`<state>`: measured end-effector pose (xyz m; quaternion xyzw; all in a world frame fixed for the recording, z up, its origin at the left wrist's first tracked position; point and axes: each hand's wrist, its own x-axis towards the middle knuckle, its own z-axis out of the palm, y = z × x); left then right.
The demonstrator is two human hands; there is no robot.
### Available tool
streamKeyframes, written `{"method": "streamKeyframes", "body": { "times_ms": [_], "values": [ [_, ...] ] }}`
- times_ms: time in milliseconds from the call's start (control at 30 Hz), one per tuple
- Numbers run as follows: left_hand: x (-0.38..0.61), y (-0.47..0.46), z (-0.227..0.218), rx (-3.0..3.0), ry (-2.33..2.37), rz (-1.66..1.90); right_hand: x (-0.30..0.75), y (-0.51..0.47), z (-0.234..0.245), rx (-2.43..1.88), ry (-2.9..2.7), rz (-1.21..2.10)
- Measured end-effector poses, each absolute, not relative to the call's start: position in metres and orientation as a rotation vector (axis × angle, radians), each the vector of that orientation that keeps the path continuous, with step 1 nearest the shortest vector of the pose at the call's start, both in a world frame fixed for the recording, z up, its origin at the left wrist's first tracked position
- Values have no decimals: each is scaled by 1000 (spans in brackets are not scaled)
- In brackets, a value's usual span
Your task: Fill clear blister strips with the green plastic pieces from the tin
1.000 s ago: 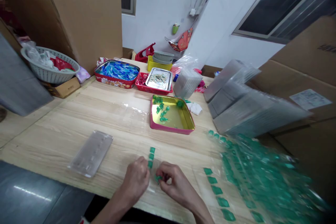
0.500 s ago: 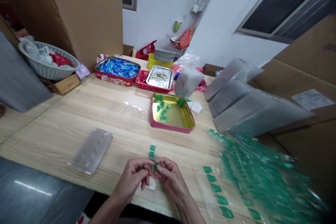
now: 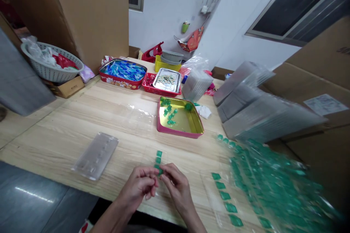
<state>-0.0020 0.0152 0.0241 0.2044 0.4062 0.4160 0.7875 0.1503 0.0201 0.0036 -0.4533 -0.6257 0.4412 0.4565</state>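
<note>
My left hand [image 3: 138,185] and my right hand [image 3: 176,185] meet at the table's near edge, their fingertips pinching a small green piece [image 3: 160,171]. The fingers hide part of it. Just beyond them, two more green pieces [image 3: 158,157] lie in a line on a clear plastic strip [image 3: 151,154]. To the right, a similar strip carries a row of green pieces [image 3: 224,196]. Farther back, a pink-rimmed gold tin [image 3: 182,128] holds loose green pieces [image 3: 168,113].
A clear blister tray [image 3: 95,156] lies left of my hands on the wooden table [image 3: 68,131]. A blurred heap of green-filled strips [image 3: 273,185] and stacked clear trays [image 3: 262,113] fill the right side. A tin of blue pieces [image 3: 122,72] and a metal tray [image 3: 166,81] stand at the back.
My hands have drawn closer together around the green piece since the oldest frame. The view has shifted slightly, and the table items appear a little higher.
</note>
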Motion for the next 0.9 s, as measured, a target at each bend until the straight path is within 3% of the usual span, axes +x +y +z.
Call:
{"method": "streamKeyframes", "body": {
  "times_ms": [233,700,900],
  "values": [
    [-7,13,25,373,779,873,157,20,9,-1065,-1765,932],
    [-30,25,-3,317,1039,1057,139,28,4,-1522,-2496,607],
    [-26,24,-2,236,1051,1061,143,25,-6,-1485,-2493,494]
  ]
}}
